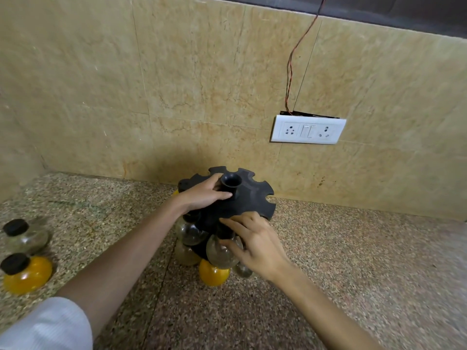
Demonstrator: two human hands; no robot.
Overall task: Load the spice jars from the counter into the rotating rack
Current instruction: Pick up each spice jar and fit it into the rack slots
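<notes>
The black rotating rack [249,198] stands on the counter near the wall, its notched top disc tilted toward me. My left hand [204,194] grips the rack's central post [230,184]. My right hand [255,242] holds a clear round jar [218,253] at its neck, up against the front edge of the top disc. Another clear jar [189,232] hangs in the rack to the left. A yellow jar [213,274] and other jars sit in the lower tier. Two loose jars rest at the far left: a clear one [25,236] and a yellow one [25,274], both black-capped.
The speckled granite counter [353,274] stretches to the right. A tiled wall [177,84] rises just behind the rack. A white socket panel [308,130] with a red wire [290,72] is on the wall to the right.
</notes>
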